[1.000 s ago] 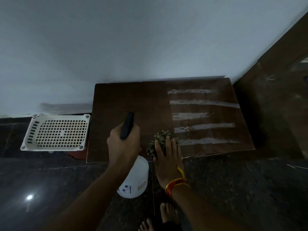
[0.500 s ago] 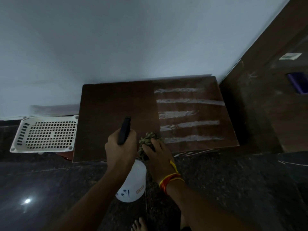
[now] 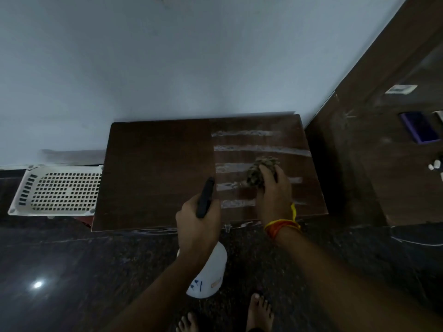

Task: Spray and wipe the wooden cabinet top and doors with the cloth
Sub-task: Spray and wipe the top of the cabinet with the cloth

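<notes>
A bunched, mottled cloth [image 3: 261, 172] is gripped by the right hand [image 3: 273, 195] on the streaked cabinet top [image 3: 155, 168]. The white spray bottle [image 3: 208, 274], nozzle pointing away, is held by the left hand [image 3: 196, 226].

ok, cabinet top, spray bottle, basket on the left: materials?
Cabinet top: dark brown wood or wood-look laminate, faint grain, matte; veneer or solid, cannot tell. Spray bottle: white, probably translucent plastic body, black plastic-looking trigger head. Basket: white moulded plastic, going by its regular grid of holes.
</notes>
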{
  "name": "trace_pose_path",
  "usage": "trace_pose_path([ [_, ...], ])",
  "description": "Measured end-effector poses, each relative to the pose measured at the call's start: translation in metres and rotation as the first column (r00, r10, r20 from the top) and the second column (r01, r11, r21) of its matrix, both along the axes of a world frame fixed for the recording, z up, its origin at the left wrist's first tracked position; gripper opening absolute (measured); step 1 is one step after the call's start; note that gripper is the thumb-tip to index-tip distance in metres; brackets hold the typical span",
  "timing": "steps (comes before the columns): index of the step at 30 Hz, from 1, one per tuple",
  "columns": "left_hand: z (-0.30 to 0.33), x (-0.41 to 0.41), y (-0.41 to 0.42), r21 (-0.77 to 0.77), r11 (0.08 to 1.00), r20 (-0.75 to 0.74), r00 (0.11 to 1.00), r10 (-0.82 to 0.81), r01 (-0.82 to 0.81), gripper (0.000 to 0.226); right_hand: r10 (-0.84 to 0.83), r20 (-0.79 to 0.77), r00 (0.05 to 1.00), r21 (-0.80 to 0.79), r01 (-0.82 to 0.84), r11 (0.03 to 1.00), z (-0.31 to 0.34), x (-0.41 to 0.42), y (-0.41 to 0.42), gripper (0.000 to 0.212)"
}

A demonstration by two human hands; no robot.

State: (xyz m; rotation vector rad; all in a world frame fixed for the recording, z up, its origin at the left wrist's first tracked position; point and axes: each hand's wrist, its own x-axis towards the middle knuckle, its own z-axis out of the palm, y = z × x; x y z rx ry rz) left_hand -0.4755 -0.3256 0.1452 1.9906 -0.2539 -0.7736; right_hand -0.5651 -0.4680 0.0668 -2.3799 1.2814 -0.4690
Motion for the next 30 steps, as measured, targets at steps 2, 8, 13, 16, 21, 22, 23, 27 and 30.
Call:
trace_pose_path([
  [2,-0.003,-0.009,-0.001,0.005,0.999,0.013,0.999,-0.05,0.05,0.028,-0.082,0.041,0.996,-0.002,0.082,0.997,0.006,-0.009,-0.016,0.047],
  [8,-0.013,-0.027,-0.004,0.0,0.988,0.023,0.987,-0.157,0.157,0.032,-0.264,0.08,0.961,0.023,0.263,0.964,0.016,-0.037,-0.051,0.053],
  [13,-0.019,-0.041,-0.001,0.037,0.966,0.011,0.966,-0.258,0.257,0.034,-0.327,0.076,0.942,0.05,0.324,0.945,0.017,-0.053,-0.063,0.053],
  [16,-0.025,-0.048,0.006,0.063,0.953,0.02,0.954,-0.299,0.298,0.031,-0.329,0.076,0.941,0.049,0.326,0.944,0.016,-0.059,-0.066,0.053],
  [21,-0.029,-0.051,0.022,0.09,0.919,0.0,0.923,-0.386,0.384,0.023,-0.359,0.065,0.931,0.069,0.355,0.932,0.014,-0.065,-0.063,0.053],
  [22,-0.03,-0.05,0.026,0.1,0.911,-0.004,0.915,-0.402,0.401,0.022,-0.361,0.061,0.931,0.07,0.356,0.932,0.014,-0.065,-0.062,0.053],
  [23,-0.03,-0.049,0.03,0.115,0.901,-0.011,0.908,-0.419,0.418,0.021,-0.357,0.057,0.932,0.069,0.353,0.933,0.013,-0.066,-0.06,0.053],
  [27,-0.031,-0.04,0.046,0.123,0.904,-0.014,0.911,-0.412,0.41,0.027,-0.341,0.018,0.94,0.093,0.338,0.937,0.011,-0.063,-0.051,0.053],
  [30,-0.031,-0.033,0.058,0.127,0.919,-0.006,0.927,-0.376,0.373,0.033,-0.32,-0.01,0.947,0.1,0.32,0.942,0.009,-0.057,-0.042,0.054],
])
